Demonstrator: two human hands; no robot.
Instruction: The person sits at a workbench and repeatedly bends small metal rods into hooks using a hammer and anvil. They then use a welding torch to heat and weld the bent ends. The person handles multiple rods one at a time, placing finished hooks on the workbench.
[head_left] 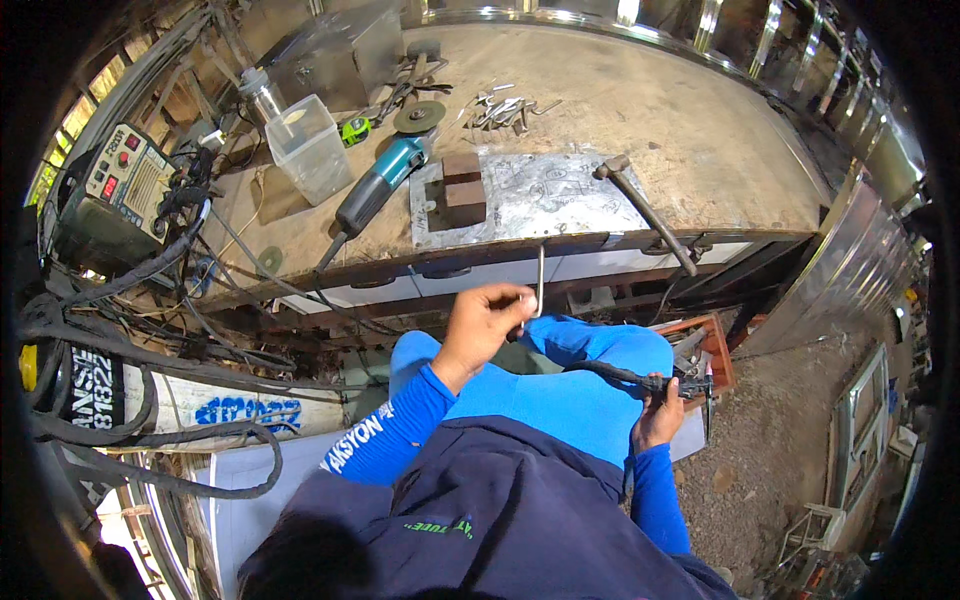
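Note:
My left hand (485,325) is raised over my lap in front of the bench edge, thumb and fingers pinched together. At its fingertips is the lower end of a thin bent metal rod (541,280), whose top reaches the bench edge. Above my right thigh, my right hand (658,415) is closed around what looks like a black welding torch (655,383). Its black cable runs back across my lap. The torch's tip is hard to make out against the things behind it.
On the wooden bench (640,90) lie a teal angle grinder (385,180), a hammer (645,210), brown blocks (463,190) on a metal plate (560,195), a clear bin (308,150) and several metal pieces (510,112). A welding machine (120,185), cables and a gas cylinder (240,405) crowd the left.

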